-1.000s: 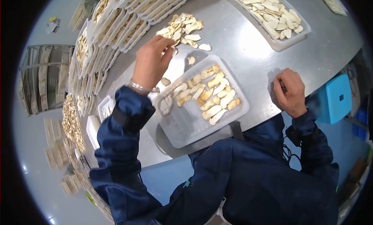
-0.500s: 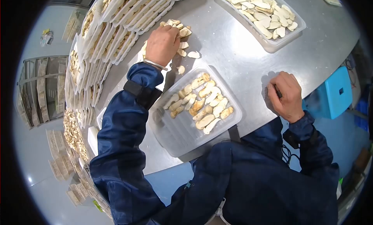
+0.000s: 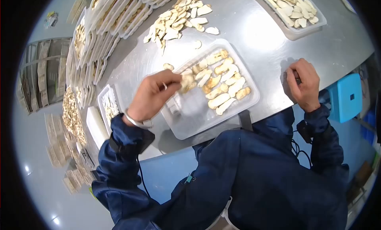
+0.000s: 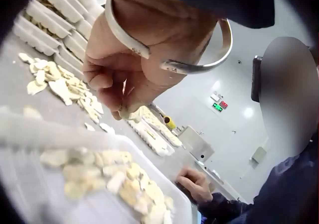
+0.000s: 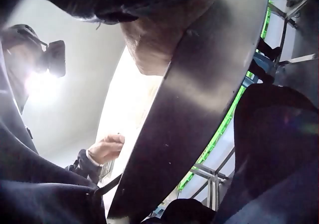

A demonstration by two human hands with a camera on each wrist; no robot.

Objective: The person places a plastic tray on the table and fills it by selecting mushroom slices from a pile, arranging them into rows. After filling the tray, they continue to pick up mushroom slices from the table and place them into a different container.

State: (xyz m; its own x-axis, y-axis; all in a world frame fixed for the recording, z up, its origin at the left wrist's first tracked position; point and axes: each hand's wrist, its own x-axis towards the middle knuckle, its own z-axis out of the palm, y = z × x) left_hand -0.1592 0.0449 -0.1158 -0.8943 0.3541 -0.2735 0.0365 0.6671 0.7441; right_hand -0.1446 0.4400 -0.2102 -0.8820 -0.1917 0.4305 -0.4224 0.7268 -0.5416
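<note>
In the head view my left hand (image 3: 152,93) is over the left edge of a clear plastic tray (image 3: 188,121). Its thumb and fingers pinch a pale mushroom slice (image 4: 130,114), mostly hidden by the fingertips in the left wrist view. Rows of mushroom slices (image 3: 224,81) lie along the tray's far and right parts, and its near left part shows bare plastic. Beyond the tray, a loose pile of mushroom slices (image 3: 178,21) lies on the metal table. My right hand (image 3: 304,85) rests on the table right of the tray, fingers loosely curled.
Tall stacks of filled white trays (image 3: 99,39) stand at the back left. Another tray of mushroom slices (image 3: 297,33) sits at the back right. A white block (image 3: 97,125) and a small tray of white pieces (image 3: 108,105) lie at left. A blue stool (image 3: 346,97) stands beyond the right edge.
My left hand reached into the pile, then came back toward me with a mushroom slice to the tray's left edge. My right hand stays resting on the table.
</note>
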